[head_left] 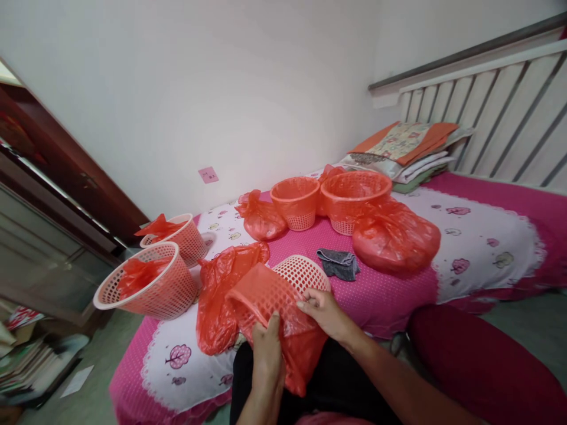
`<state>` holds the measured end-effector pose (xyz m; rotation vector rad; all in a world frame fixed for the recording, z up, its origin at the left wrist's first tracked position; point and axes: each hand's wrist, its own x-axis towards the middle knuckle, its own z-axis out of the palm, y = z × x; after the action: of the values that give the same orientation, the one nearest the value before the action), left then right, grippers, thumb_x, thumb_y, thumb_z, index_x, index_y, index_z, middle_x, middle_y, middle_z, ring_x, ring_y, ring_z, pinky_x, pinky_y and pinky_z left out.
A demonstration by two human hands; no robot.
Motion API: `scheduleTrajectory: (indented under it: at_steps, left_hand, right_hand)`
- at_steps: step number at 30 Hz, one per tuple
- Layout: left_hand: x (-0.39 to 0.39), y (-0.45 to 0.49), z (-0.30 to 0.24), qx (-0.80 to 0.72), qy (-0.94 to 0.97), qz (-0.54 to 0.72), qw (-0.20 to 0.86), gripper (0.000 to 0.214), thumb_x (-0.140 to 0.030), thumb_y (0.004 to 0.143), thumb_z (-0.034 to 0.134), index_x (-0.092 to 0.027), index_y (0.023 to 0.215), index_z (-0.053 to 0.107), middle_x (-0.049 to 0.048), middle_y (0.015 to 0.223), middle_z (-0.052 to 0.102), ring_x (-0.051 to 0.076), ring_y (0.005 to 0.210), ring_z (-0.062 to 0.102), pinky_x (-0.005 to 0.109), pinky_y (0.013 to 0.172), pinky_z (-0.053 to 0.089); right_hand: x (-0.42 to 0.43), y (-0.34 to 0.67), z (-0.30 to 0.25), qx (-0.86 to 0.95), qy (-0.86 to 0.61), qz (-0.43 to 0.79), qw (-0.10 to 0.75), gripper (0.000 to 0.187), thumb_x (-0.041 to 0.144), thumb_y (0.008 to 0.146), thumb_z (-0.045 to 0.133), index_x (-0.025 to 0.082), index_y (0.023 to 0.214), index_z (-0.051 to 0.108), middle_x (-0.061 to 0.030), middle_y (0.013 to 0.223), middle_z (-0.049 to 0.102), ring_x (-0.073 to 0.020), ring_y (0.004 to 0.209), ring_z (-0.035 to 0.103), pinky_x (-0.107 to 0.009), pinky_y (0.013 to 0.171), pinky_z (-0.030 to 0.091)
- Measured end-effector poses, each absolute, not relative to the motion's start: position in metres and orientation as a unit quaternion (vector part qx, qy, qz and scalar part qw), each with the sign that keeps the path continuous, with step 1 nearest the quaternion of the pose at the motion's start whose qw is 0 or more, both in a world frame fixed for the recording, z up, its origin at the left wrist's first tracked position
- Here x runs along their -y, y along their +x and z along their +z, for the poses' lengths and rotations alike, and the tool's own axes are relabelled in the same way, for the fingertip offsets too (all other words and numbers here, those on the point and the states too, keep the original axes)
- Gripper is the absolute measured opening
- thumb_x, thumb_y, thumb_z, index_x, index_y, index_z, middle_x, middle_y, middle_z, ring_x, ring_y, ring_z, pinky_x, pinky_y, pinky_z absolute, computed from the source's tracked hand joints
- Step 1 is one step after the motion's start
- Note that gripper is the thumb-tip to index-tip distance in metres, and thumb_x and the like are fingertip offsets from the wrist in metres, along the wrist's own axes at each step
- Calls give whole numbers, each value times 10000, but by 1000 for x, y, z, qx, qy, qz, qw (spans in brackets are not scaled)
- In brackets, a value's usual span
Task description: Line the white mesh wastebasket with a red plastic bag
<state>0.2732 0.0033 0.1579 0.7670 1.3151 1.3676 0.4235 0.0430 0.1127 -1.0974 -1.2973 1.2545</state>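
A pink perforated plastic basket (pixel 302 273) lies tipped over my lap at the bed's edge, its mouth towards me. A thin red plastic bag (pixel 305 336) covers its near part and hangs down over my dark trousers. My left hand (pixel 268 342) grips the bag at the basket's rim, thumb on top. On the other side, my right hand (pixel 325 313) pinches the bag's film against the basket's side. Left of the basket, another red plastic bag (pixel 221 301) lies crumpled on the bed. A grey cloth (pixel 339 264) sits just beyond my right hand.
Two baskets (pixel 170 292) with red bags inside stand at the left. Two bag-lined baskets (pixel 295 200) and filled red bags (pixel 396 239) are farther back on the bed (pixel 469 260). Folded bedding (pixel 407 147) is piled by the headboard (pixel 487 112). A dark red seat (pixel 478 354) is at right.
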Motion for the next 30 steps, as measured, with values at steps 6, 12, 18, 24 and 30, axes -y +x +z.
scheduleTrajectory:
  at_steps: [6,12,18,24,30]
  left_hand:
    - [-5,280,164,-488,234,606,582,399,-223,687,877,-153,1026,678,136,1003,806,302,939,786,431,913,623]
    - [-6,280,166,-464,180,609,618,368,-138,793,778,-148,1142,660,146,1045,809,296,981,794,444,940,634]
    - [-8,282,167,-502,145,609,597,280,-68,792,679,-145,1060,649,113,866,796,296,911,802,453,910,640]
    - [2,282,157,-480,222,592,609,460,-181,740,775,-178,1178,638,131,1067,800,326,1077,765,458,1001,592]
    - [11,270,153,-529,338,553,547,596,-417,729,858,-187,1236,645,175,1279,750,362,1152,724,500,1049,551]
  right_hand:
    - [-49,432,99,517,-466,502,513,382,580,796,651,231,722,517,64,628,429,-121,587,370,-268,579,305]
    - [-51,435,88,536,-486,476,499,375,579,798,613,236,686,512,39,649,457,-143,625,400,-288,608,319]
    - [-54,441,90,552,-480,474,490,461,630,820,621,241,646,445,60,619,389,-128,604,356,-281,589,278]
    - [-49,438,110,538,-442,525,490,432,592,761,751,221,714,534,68,624,469,-108,573,391,-258,560,281]
    - [-48,455,123,515,-450,512,520,447,618,787,730,210,685,577,43,634,530,-121,588,471,-258,563,347]
